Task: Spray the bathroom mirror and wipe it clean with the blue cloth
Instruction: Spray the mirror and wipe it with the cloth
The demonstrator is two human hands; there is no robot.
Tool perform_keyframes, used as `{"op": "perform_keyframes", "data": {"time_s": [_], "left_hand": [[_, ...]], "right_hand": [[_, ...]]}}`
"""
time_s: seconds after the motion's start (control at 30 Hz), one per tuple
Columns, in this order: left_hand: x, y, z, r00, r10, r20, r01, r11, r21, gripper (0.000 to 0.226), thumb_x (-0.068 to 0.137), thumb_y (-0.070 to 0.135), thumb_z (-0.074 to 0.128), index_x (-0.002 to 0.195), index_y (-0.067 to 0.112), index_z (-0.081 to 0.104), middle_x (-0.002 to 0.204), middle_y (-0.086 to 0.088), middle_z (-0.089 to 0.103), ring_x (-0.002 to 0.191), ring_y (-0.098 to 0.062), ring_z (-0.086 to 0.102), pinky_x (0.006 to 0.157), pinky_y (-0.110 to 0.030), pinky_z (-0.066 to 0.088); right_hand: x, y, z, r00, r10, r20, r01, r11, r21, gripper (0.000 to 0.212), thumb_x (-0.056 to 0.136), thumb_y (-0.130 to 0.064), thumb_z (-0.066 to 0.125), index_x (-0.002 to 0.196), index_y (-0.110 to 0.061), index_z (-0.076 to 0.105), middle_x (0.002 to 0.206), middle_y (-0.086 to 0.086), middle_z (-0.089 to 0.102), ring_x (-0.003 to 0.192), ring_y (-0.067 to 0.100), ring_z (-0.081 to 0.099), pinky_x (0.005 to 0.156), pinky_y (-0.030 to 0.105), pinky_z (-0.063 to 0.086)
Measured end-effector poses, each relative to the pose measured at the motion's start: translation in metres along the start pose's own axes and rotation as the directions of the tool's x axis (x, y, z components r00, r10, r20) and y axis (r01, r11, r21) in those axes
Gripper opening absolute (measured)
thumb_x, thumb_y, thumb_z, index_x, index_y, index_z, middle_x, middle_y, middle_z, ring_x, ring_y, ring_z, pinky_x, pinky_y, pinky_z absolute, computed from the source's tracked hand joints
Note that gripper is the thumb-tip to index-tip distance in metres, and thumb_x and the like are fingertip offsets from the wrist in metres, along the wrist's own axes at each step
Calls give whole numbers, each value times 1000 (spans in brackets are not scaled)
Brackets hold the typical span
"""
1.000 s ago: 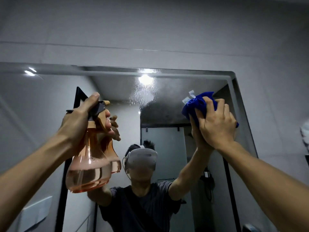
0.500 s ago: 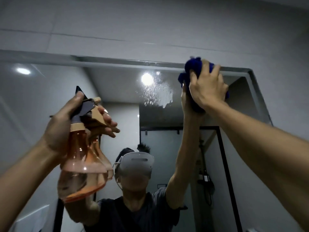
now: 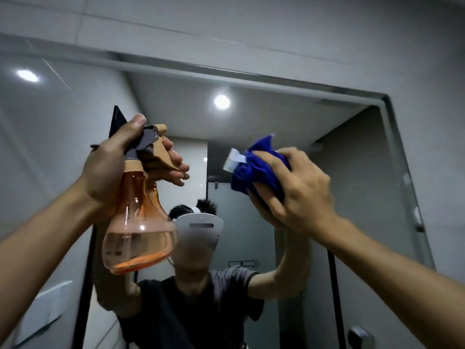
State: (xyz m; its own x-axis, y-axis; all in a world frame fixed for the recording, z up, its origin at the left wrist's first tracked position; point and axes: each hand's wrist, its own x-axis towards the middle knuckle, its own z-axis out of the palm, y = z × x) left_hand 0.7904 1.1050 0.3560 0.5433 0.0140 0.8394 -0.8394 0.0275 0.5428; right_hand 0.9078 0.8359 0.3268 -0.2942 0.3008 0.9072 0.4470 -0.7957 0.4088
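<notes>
The bathroom mirror (image 3: 347,152) fills most of the view, its top edge running across the upper part. My right hand (image 3: 299,190) presses a bunched blue cloth (image 3: 254,170) with a white tag against the glass, right of centre. My left hand (image 3: 113,159) grips the neck and trigger of an orange see-through spray bottle (image 3: 138,235), partly filled with liquid, held up close to the mirror on the left. The glass under the reflected ceiling light looks free of droplets.
Grey tiled wall (image 3: 251,26) runs above and to the right of the mirror. The mirror's right edge (image 3: 402,177) slopes down at the right. The reflection shows a person with a white headset and a dark door frame behind.
My right hand with the cloth has swept down from the mirror's top edge to its middle. The spray droplets near the reflected light are gone. The bottle has stayed raised on the left.
</notes>
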Motion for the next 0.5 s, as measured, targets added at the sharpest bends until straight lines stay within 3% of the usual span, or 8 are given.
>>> {"op": "perform_keyframes", "data": {"time_s": [0.13,0.3,0.4,0.5], "left_hand": [[3,0,3,1000,14,17,-14,1000,9,47,98,44,41,97,2,61,82,-20,68,85,-39,69,78,-50,58],[1,0,4,999,9,50,-9,1000,-14,51,98,44,38,99,-2,60,84,-21,68,85,-39,70,71,-44,60],[2,-2,2,999,25,41,-25,1000,-8,53,99,44,36,101,-3,59,86,-22,68,89,-41,69,70,-43,60],[1,-2,0,999,22,36,-23,1000,17,52,99,44,36,102,-3,60,88,-23,68,92,-43,68,76,-48,59]], "right_hand": [[-7,47,-10,987,159,-15,-159,984,-78,52,93,-52,46,137,-25,48,111,14,54,85,31,55,63,36,48],[69,75,-3,824,560,-84,-566,817,-112,53,98,-50,41,144,-24,35,128,18,45,113,39,50,87,49,43],[119,53,10,790,604,-101,-612,786,-86,54,97,-49,41,143,-22,35,135,17,42,118,39,48,91,52,41],[148,10,26,862,501,-80,-504,863,-32,54,95,-50,42,143,-25,37,136,14,42,117,33,49,91,45,42]]}}
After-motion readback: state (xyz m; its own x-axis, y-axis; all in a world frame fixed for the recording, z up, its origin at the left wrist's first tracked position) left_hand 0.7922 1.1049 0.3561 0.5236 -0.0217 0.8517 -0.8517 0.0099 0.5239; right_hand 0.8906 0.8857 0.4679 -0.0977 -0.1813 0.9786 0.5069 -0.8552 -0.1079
